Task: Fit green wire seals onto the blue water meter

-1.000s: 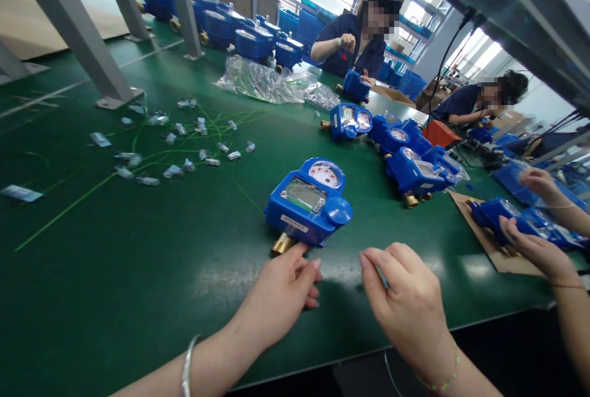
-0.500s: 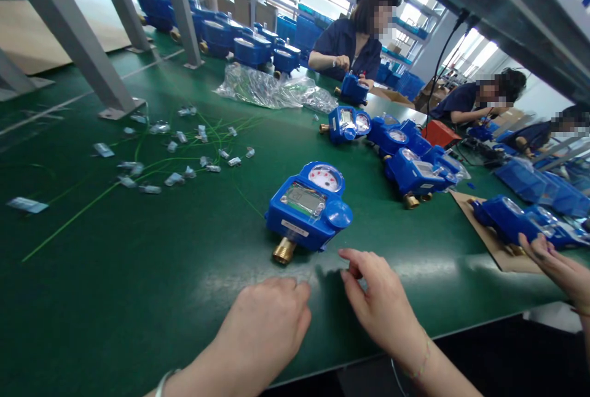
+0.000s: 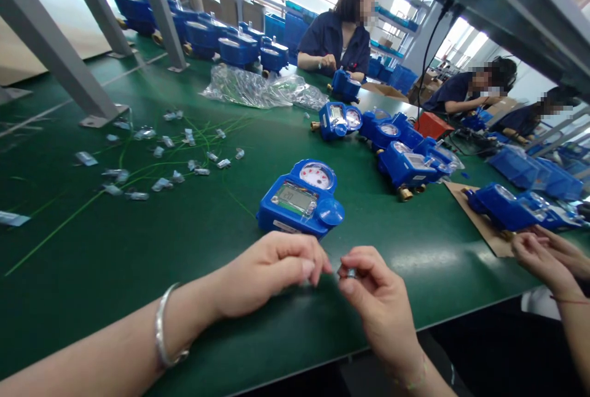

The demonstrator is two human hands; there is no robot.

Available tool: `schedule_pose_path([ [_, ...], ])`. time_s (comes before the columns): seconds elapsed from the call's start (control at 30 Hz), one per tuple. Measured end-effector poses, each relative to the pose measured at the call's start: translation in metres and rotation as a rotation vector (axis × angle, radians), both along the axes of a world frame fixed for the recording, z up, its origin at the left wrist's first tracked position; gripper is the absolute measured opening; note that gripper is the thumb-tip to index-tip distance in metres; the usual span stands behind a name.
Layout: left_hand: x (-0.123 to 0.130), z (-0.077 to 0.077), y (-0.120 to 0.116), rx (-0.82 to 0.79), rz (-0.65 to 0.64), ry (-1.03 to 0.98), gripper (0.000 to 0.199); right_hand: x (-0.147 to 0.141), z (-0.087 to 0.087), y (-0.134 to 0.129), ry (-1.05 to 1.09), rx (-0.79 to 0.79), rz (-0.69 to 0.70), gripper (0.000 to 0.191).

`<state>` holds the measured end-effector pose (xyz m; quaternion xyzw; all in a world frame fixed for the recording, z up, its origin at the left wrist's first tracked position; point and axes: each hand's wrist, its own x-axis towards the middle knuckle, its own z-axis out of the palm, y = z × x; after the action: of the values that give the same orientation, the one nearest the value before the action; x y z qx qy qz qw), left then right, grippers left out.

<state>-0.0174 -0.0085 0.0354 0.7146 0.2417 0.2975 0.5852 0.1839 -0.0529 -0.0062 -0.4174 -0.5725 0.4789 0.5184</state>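
Observation:
Just in front of me lies a blue water meter (image 3: 295, 200) with a round dial, a display window and a round blue lid. My left hand (image 3: 271, 268) is before its near side, thumb and fingers closed together; whatever they pinch is hidden. Close to those fingertips, my right hand (image 3: 380, 298) pinches a small clear seal (image 3: 350, 273) between thumb and fingers. Similar clear seals (image 3: 161, 184) with thin green wires (image 3: 152, 169) lie scattered on the left of the green table (image 3: 221, 335).
More blue meters (image 3: 408, 163) stand to the right and along the back (image 3: 237, 50). Crumpled plastic film (image 3: 258, 86) lies behind. Grey metal legs (image 3: 69, 34) rise at left. Another person's hands (image 3: 548, 255) work at a meter on cardboard (image 3: 483, 225); several co-workers sit beyond.
My left hand has moved forward and right, nearer the meter and my right hand. The right fingers have closed, and a small clear seal now shows in them. The view has shifted slightly.

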Motion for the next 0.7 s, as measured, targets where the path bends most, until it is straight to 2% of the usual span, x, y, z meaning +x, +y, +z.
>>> schedule_pose_path([
  [0.07, -0.002, -0.009, 0.006, -0.097, 0.11, -0.103, 0.029, -0.002, 0.001, 0.004, 0.045, -0.016, -0.008, 0.016],
  [0.17, -0.003, -0.018, -0.001, -0.077, 0.217, -0.058, 0.034, -0.007, -0.003, 0.008, 0.238, -0.098, -0.011, 0.025],
  [0.23, -0.001, -0.021, -0.011, -0.023, 0.275, 0.037, 0.029, -0.011, -0.007, 0.008, 0.409, -0.15, -0.008, 0.03],
  [0.33, 0.005, -0.026, -0.025, 0.126, 0.305, 0.202, 0.014, -0.019, -0.012, 0.009, 0.58, -0.187, -0.026, 0.025],
  [0.37, 0.006, -0.028, -0.028, 0.185, 0.307, 0.241, 0.018, -0.021, -0.013, 0.01, 0.614, -0.196, -0.033, 0.023],
  [0.43, 0.007, -0.035, -0.032, 0.301, 0.315, 0.296, 0.025, -0.023, -0.014, 0.01, 0.645, -0.206, -0.041, 0.02],
  [0.53, 0.005, -0.042, -0.032, 0.419, 0.344, 0.348, 0.019, -0.024, -0.015, 0.01, 0.631, -0.187, -0.037, 0.015],
  [0.6, 0.003, -0.043, -0.031, 0.423, 0.35, 0.362, 0.021, -0.023, -0.016, 0.009, 0.594, -0.157, -0.026, 0.013],
  [0.7, 0.003, -0.037, -0.03, 0.34, 0.332, 0.349, 0.024, -0.021, -0.017, 0.008, 0.524, -0.107, -0.01, 0.013],
])
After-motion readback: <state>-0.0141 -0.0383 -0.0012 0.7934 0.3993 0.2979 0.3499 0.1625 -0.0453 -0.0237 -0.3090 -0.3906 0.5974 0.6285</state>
